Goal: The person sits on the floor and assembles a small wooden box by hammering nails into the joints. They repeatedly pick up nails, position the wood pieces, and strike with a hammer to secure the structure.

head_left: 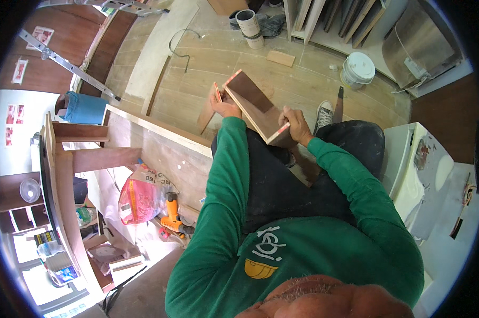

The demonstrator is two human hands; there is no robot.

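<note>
A: Item and location?

B: One box point(256, 100), brown boards, pale edges touched with red, at least one side open. I have it tilted in front of the lap point(282, 193), raised above the floor point(313, 77).

A: Left grip?

B: Left grip point(227, 108): curled in at the box's left side, fingers partly hidden. A thin strip point(217, 92), red-edged, shows at the fingers. From here I cannot tell whether it is loose or part of the box, nor which of them this grip is bearing.

A: Right grip?

B: Right grip point(299, 127): closed on the box's near right end, fingers bent about the board's edge.

A: Handling, in your judgement?

B: Fairly light, I reckon; stiff, thin-walled. Faces look smooth, so slightly slippery if dusty. Weak points: corner joints, should they be unfastened, and the bare edges, which might chip.

A: Where would you hold it?

B: One grip near each end, thumb inside, fingers outside, close to the corners, where boards brace one another. I would avoid levering on a board's free middle.

A: Surroundings?

B: Drill point(171, 216), orange, well off to the left. Offcut point(280, 58), flat on the floor beyond the box. Bucket point(358, 71), white, right of the offcut.
</note>
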